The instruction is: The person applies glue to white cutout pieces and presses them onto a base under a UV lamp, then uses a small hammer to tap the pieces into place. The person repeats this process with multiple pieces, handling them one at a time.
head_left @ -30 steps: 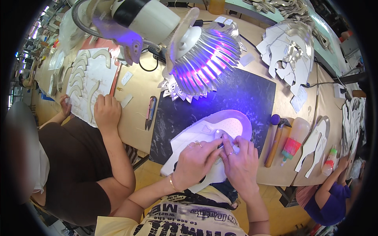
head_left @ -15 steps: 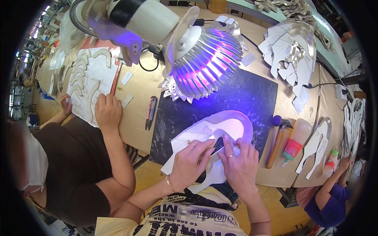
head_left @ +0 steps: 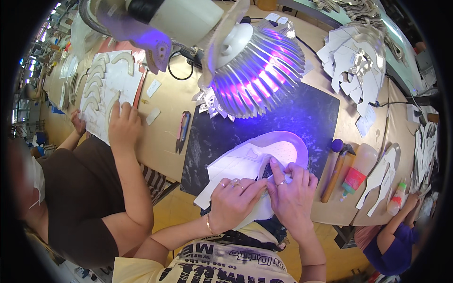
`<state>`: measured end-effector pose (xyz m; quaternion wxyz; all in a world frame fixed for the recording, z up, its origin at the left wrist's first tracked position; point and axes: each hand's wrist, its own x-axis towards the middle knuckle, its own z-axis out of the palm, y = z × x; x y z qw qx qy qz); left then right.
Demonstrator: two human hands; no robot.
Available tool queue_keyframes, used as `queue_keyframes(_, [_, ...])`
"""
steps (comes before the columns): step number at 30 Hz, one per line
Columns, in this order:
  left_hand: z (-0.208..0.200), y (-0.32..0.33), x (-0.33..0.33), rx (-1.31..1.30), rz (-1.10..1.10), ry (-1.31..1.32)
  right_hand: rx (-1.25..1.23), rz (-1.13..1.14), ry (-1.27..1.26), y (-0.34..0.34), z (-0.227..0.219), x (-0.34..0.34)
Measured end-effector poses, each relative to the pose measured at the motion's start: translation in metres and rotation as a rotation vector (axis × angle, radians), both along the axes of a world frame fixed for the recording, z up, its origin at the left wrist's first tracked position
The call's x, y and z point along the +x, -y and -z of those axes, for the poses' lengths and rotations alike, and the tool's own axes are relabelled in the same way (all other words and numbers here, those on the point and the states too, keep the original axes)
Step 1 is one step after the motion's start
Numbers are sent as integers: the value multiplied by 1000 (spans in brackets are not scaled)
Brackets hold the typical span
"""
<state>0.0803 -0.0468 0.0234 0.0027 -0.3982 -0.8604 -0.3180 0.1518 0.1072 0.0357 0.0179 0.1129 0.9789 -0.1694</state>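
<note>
A white shoe upper point(head_left: 236, 162), with a perforated toe and a curved band around it, lies on a dark board point(head_left: 203, 160) in front of me. My left hand point(head_left: 234, 203), wearing rings and a bracelet, pinches the near edge of the upper's inner opening. Close beside it, my right hand point(head_left: 293, 198) grips the same edge, its thumb pressed along the rim and its fingers curled. The fingertips nearly meet, hiding what lies exactly between them. Purple light from a finned lamp point(head_left: 257, 70) falls on the upper and the board.
Thread snips point(head_left: 182, 132) lie left of the board. At right are a hammer point(head_left: 336, 172), a glue bottle point(head_left: 359, 170) and more white upper pieces point(head_left: 379, 177). A stack of uppers point(head_left: 354, 61) stands far right. A co-worker's hand point(head_left: 125, 125) handles curved strips at left.
My left hand has shifted right and its fingers have closed in against the right hand at the upper's edge. The co-worker's hand at left has moved a little.
</note>
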Motion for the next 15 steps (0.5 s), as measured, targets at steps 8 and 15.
queue_keyframes(8, [4,2,1,23,-7,2,82,-1,-32,3,1,0])
queue_keyframes(15, [1,7,-1,-99,-21,99,71,5,-59,5,1,3])
